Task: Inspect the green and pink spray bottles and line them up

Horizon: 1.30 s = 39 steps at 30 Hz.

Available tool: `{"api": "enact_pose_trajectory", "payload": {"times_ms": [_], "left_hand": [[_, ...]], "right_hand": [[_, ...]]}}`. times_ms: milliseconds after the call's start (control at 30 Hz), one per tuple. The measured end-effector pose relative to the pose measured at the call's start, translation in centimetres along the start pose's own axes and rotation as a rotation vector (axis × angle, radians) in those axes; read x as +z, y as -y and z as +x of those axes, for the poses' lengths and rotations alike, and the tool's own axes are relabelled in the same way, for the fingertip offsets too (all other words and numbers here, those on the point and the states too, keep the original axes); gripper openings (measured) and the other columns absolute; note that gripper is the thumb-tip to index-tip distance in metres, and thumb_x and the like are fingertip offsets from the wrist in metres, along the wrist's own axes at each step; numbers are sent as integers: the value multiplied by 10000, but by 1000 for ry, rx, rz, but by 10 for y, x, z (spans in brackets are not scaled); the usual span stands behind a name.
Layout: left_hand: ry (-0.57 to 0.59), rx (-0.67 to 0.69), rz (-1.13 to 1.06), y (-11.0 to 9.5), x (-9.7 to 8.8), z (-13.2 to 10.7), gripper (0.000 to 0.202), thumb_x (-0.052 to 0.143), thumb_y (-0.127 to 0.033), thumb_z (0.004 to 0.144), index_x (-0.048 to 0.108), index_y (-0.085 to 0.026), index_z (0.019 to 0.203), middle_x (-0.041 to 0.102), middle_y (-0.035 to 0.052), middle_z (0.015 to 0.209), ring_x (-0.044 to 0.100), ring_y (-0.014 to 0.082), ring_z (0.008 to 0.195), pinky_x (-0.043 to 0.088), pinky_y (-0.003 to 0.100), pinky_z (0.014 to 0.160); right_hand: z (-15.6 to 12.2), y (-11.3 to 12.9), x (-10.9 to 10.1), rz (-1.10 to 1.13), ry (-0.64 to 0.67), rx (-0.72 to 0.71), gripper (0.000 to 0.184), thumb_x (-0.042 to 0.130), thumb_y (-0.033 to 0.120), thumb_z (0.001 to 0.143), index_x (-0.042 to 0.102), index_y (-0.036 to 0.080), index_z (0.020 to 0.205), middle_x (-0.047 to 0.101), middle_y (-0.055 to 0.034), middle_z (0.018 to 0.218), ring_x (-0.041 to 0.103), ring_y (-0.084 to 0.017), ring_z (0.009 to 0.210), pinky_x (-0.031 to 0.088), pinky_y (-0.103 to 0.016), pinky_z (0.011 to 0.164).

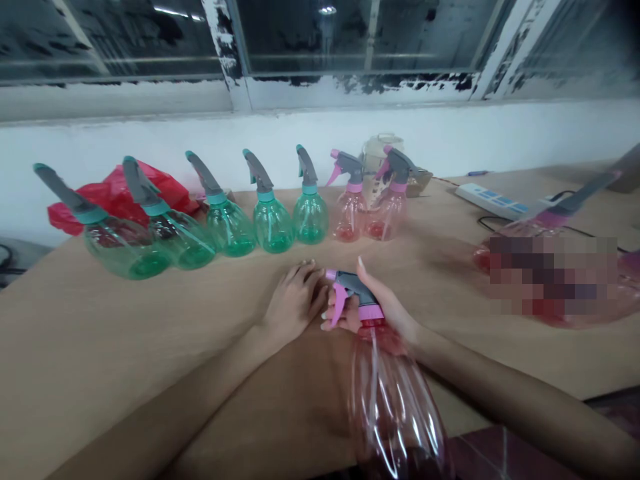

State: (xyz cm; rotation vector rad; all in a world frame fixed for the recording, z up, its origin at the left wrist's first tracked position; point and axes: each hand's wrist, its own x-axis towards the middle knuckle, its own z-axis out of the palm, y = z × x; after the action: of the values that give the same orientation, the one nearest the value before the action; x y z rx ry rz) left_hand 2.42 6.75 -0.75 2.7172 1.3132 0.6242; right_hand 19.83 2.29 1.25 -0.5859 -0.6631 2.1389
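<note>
My right hand (373, 303) is closed round the neck of a clear pink spray bottle (395, 400) with a grey and pink trigger head (350, 290). The bottle lies tilted toward me, its body close to the camera. My left hand (295, 300) rests on the wooden table (100, 333) just left of the trigger head, fingers curled loosely and touching the nozzle area; whether it grips anything is unclear.
Along the back stand several green spray bottles (273, 223) and two pink ones (350, 213). A red plastic bag (120, 193) lies at the left. At the right are a white power strip (495, 200), a cable, more pink bottles (560, 220) and a pixelated patch.
</note>
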Motion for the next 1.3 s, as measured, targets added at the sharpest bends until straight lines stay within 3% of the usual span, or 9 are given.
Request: {"api": "enact_pose_trajectory", "payload": {"times_ms": [167, 433, 800, 933, 1033, 1167, 1300], "left_hand": [[18, -6, 50, -7, -5, 1, 304, 399, -235, 916, 533, -123, 1165, 539, 129, 1247, 460, 243, 1196, 374, 438, 1012], [32, -35, 106, -5, -3, 0, 338, 462, -263, 897, 530, -116, 1194, 503, 141, 1300, 438, 258, 1224, 378, 428, 1015], [61, 25, 94, -1, -4, 1, 369, 492, -221, 866, 503, -132, 1223, 512, 131, 1289, 418, 268, 1237, 374, 445, 1013], [101, 102, 82, -1, -6, 2, 343, 490, -171, 849, 533, -162, 1189, 538, 112, 1262, 417, 265, 1240, 343, 463, 1034], [65, 69, 71, -3, -7, 2, 335, 442, -184, 881, 514, -152, 1206, 539, 118, 1253, 451, 249, 1205, 367, 452, 1016], [17, -21, 87, -7, -5, 2, 320, 397, -253, 919, 530, -114, 1175, 538, 130, 1245, 469, 247, 1179, 393, 427, 998], [8, -22, 75, -7, -5, 2, 310, 391, -256, 921, 540, -120, 1157, 540, 131, 1247, 476, 248, 1177, 402, 432, 992]], "right_hand": [[-4, 9, 6, -64, -71, -110, 464, 462, 560, 848, 609, 150, 686, 584, -8, 570, 566, -101, 529, 471, -245, 589], [7, 23, -9, -55, -131, -85, 575, 456, 666, 787, 662, 138, 885, 673, -97, 747, 652, -217, 828, 487, -371, 807], [5, 18, -2, -18, -79, -58, 598, 437, 660, 802, 661, 129, 964, 684, -117, 800, 650, -231, 872, 488, -389, 821], [6, 16, -5, -13, -47, -36, 580, 432, 648, 813, 660, 130, 939, 678, -102, 750, 657, -214, 819, 499, -376, 790], [5, 14, -7, -36, -65, -39, 536, 444, 630, 817, 657, 140, 864, 655, -70, 671, 650, -185, 707, 510, -348, 723], [-1, 16, -2, -113, -87, -162, 448, 486, 548, 836, 621, 148, 686, 601, -23, 587, 579, -118, 525, 488, -276, 596], [-8, 22, 7, -150, -18, -246, 387, 515, 488, 838, 615, 158, 662, 592, -12, 579, 582, -122, 553, 491, -290, 655]]}}
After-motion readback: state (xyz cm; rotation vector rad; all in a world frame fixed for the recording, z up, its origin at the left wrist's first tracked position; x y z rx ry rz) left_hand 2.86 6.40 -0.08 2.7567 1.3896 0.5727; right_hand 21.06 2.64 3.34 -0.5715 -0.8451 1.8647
